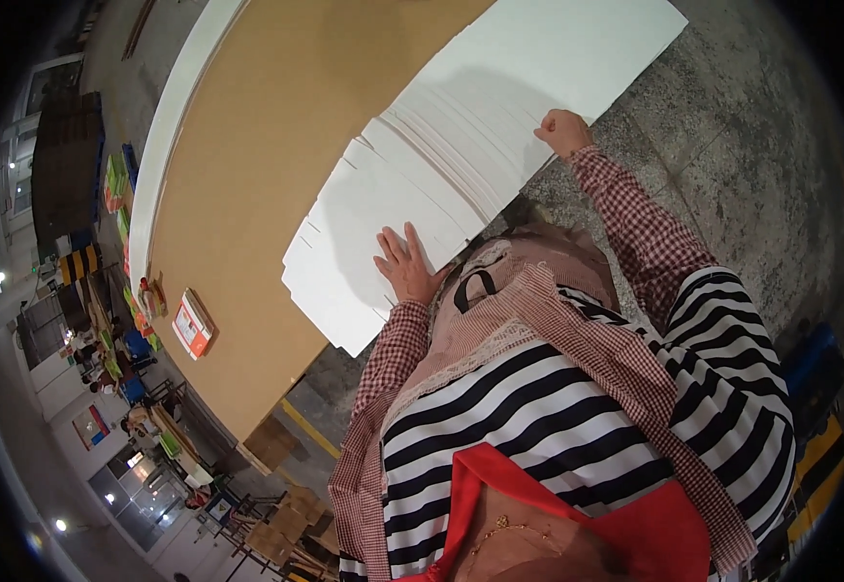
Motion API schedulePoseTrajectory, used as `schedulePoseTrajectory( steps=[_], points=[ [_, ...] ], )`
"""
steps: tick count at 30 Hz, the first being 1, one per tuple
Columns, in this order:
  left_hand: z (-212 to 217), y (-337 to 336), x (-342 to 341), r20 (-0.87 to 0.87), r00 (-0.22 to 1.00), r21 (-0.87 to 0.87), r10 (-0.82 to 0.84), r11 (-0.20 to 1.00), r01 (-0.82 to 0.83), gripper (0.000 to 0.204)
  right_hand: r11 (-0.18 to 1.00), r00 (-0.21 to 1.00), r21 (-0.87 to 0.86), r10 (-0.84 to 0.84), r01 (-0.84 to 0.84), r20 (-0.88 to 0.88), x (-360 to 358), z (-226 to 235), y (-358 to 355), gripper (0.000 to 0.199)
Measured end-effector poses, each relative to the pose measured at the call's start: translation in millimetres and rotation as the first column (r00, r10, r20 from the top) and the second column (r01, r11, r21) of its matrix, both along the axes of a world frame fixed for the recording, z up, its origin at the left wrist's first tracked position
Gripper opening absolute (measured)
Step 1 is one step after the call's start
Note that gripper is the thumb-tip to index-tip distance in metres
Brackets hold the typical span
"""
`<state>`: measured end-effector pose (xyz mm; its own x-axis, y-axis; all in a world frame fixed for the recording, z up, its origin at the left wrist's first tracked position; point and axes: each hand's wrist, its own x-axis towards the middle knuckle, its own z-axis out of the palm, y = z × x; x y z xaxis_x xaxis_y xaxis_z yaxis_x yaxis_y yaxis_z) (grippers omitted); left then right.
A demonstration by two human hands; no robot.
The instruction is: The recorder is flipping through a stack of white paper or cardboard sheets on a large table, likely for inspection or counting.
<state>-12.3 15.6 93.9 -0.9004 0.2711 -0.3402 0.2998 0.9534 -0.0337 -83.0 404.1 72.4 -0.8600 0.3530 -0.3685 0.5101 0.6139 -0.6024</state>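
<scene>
A fanned row of white cardboard sheets (344, 218) with slit edges lies across the table in front of me, overlapping toward the upper right. My left hand (405, 268) rests flat on the nearest sheet, fingers spread. At the right side of the row, my right hand (564, 132) is closed like a fist over the long edge of a larger white sheet (577, 53). Whatever its curled fingers may hold is hidden. Between my hands, several sheet edges show as close parallel lines.
The brown tabletop (267, 165) stretches left of the sheets. On it lie an orange-and-white box (192, 325) and a small red-and-yellow item (150, 297). Speckled floor (722, 126) borders it on the right. Flattened brown cartons (291, 519) are at the lower left.
</scene>
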Motion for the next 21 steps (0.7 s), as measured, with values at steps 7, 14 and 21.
schedulePoseTrajectory(
  steps=[7, 14, 21],
  points=[
    [0, -1, 0, 0.009, 1.000, -0.010, 0.017, 1.000, -0.016, 0.132, 0.957, 0.959, -0.181, 0.251, -0.226, 0.133, -36, -10, 19, 0.034],
    [2, -2, 0, 0.039, 0.999, 0.006, 0.013, 1.000, -0.013, 0.130, 0.933, 0.913, 0.104, 0.308, -0.345, 0.269, -47, -29, 9, 0.031],
    [-2, -3, 0, -0.009, 1.000, -0.012, -0.005, 1.000, 0.005, 0.131, 0.940, 0.927, 0.096, 0.301, -0.328, 0.224, -41, -6, 8, 0.027]
  ],
)
